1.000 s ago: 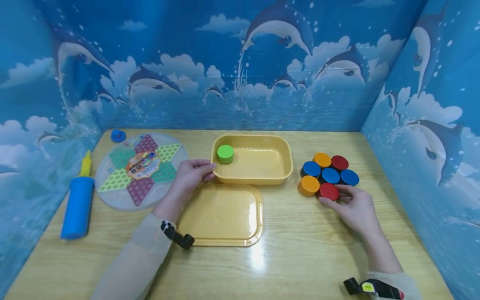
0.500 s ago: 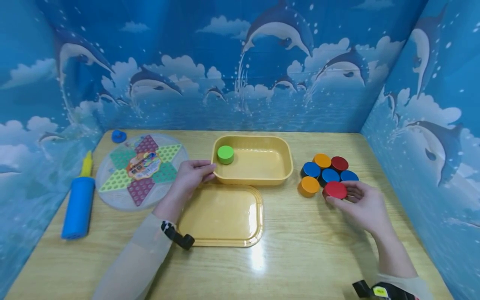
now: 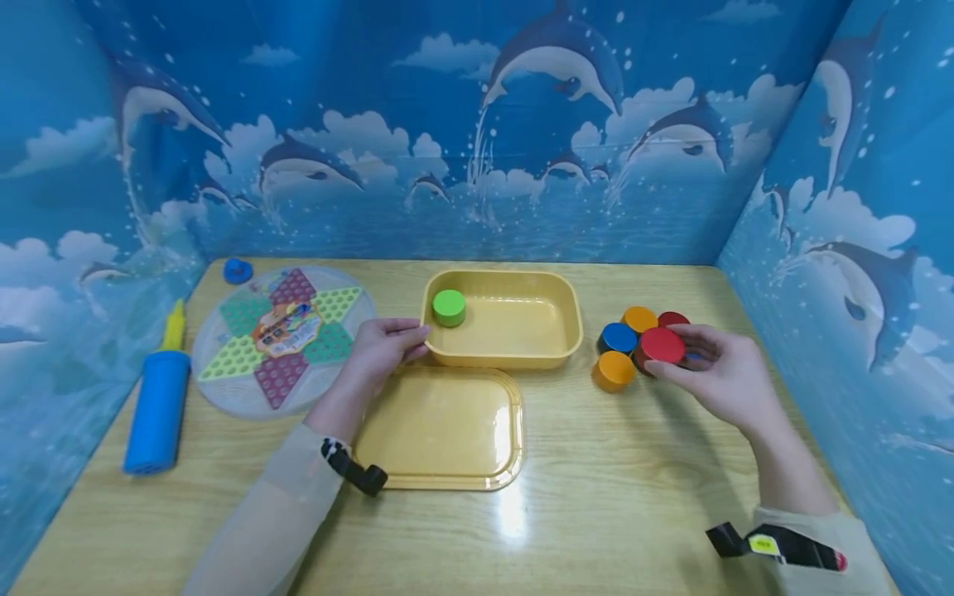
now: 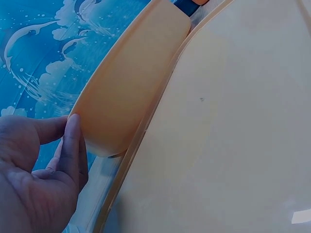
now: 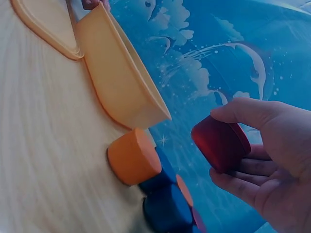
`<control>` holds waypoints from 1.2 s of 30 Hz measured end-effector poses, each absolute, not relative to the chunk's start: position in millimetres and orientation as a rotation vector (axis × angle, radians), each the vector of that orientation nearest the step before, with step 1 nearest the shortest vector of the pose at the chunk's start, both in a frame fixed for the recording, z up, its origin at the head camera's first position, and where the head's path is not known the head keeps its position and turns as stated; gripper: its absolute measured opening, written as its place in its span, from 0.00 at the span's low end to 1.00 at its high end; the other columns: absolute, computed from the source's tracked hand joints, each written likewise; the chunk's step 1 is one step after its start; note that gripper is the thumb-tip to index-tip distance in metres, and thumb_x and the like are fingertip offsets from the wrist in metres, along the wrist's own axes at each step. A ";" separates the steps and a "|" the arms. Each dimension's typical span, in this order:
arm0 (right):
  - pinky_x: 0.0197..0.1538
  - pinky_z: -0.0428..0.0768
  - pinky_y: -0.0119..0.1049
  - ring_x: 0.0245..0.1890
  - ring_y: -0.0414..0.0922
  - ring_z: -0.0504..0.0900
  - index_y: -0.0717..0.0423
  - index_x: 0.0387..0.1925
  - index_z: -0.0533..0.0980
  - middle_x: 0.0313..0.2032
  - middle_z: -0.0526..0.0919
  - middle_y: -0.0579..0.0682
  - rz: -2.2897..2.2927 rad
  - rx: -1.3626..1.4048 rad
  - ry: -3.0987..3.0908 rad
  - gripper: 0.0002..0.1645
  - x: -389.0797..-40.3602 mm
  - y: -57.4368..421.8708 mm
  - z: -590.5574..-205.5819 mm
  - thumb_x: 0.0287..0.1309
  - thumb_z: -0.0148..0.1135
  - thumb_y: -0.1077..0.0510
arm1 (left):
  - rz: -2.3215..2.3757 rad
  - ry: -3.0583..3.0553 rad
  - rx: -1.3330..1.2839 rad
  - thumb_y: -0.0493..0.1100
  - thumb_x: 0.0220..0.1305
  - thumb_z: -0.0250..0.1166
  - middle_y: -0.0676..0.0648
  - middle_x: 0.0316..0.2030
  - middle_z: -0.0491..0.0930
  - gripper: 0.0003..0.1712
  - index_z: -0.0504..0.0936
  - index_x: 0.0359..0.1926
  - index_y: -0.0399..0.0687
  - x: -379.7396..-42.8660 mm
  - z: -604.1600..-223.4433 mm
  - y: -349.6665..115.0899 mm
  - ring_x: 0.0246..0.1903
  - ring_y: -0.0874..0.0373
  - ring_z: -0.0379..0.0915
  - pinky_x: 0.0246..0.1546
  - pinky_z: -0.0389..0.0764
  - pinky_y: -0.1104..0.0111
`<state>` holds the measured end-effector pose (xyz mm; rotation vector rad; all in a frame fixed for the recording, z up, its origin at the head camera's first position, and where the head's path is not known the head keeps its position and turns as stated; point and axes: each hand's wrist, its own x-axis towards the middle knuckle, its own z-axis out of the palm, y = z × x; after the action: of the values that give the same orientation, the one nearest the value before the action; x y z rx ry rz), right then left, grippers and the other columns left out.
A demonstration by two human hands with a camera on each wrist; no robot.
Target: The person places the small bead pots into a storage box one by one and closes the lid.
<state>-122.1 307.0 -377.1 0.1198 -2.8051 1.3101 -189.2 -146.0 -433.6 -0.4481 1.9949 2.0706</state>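
Note:
My right hand [image 3: 723, 377] grips a red cylinder block [image 3: 662, 345] between thumb and fingers; in the right wrist view the red block is up off the table. Behind and left of it stand an orange cylinder [image 3: 614, 371], a blue cylinder [image 3: 617, 338] and others, partly hidden by the hand and block. My left hand [image 3: 378, 348] pinches the left rim of a yellow plastic box [image 3: 499, 359], fingertips plain in the left wrist view. Inside that box, at its left end, sits a green cylinder [image 3: 450, 307].
A yellow lid [image 3: 440, 426] lies flat in front of the box. To the left are a round star-patterned game board [image 3: 286, 339], a blue hand pump [image 3: 158, 412] with a yellow nozzle, and a small blue object [image 3: 238, 271]. Dolphin-print curtains [image 3: 477, 165] enclose the table.
My right hand has pulled the red cylinder away from the front of the group, lifted it, and brought it back over the blue ones. The left hand stays at the box rim.

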 end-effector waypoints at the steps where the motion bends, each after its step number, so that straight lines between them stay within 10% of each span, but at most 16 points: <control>1: 0.44 0.85 0.19 0.43 0.28 0.83 0.66 0.66 0.76 0.58 0.82 0.65 1.317 0.130 -2.805 0.39 -124.3 305.1 -374.8 0.62 0.80 0.49 | 2.070 1.996 -0.450 0.35 0.73 0.70 0.35 0.53 0.80 0.24 0.78 0.65 0.28 -189.2 -433.5 -145.9 0.34 0.61 0.86 0.43 0.90 0.72; 22: 0.52 0.85 0.23 0.56 0.52 0.83 0.64 0.68 0.76 0.60 0.82 0.60 1.541 0.379 -2.824 0.38 -174.0 258.3 -352.7 0.61 0.81 0.54 | 2.087 1.984 -0.443 0.33 0.73 0.69 0.33 0.56 0.79 0.23 0.78 0.65 0.27 -189.4 -434.1 -144.8 0.36 0.60 0.86 0.45 0.90 0.70; 36: 0.64 0.85 0.49 0.59 0.51 0.81 0.58 0.68 0.75 0.60 0.81 0.53 1.552 0.578 -2.857 0.41 -205.5 226.3 -355.5 0.58 0.83 0.51 | 2.126 1.943 -0.450 0.32 0.73 0.69 0.34 0.54 0.79 0.23 0.77 0.65 0.26 -190.1 -436.1 -145.2 0.38 0.58 0.87 0.46 0.90 0.70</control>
<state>-205.5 226.3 -355.5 0.5781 -2.8568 1.5519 -190.1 -145.2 -436.1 -0.4496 1.9433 2.1258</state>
